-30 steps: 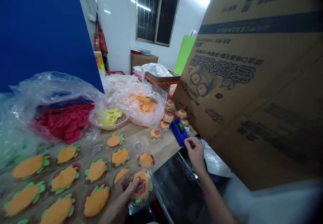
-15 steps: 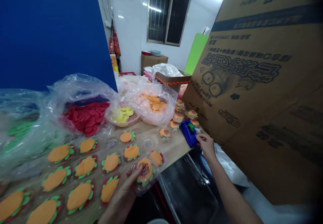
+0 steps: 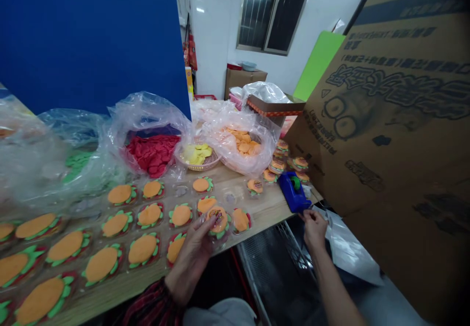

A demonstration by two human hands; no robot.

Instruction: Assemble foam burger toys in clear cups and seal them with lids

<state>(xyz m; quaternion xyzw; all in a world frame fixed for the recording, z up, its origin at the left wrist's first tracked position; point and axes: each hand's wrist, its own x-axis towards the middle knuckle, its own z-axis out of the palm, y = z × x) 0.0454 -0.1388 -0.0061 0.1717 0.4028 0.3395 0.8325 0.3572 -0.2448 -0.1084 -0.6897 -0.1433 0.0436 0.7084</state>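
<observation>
My left hand (image 3: 194, 255) is closed around the edge of a clear plastic pack holding a burger-shaped piece (image 3: 219, 221), with an orange bun, green frill and a printed label on top. It holds this pack above the table's front edge, over the rows of similar packs. My right hand (image 3: 315, 225) has its fingertips pinched together at the near end of a blue tape dispenser (image 3: 292, 196) with a green roll core. Whatever is between those fingertips is too small to make out. Unlabelled burger packs (image 3: 143, 248) stand in rows to the left of my left hand.
Behind the rows are plastic bags of red pieces (image 3: 152, 152), orange pieces (image 3: 244, 142) and green pieces (image 3: 77, 162), plus a basket (image 3: 201, 166) of yellow pieces. Labelled burger packs (image 3: 277, 164) are stacked beyond the dispenser. A large cardboard box (image 3: 367, 169) rises on the right.
The view has turned left, so the table's things appear further right. My right hand has moved slightly down and towards me at the dispenser's end. My left hand still holds the burger pack.
</observation>
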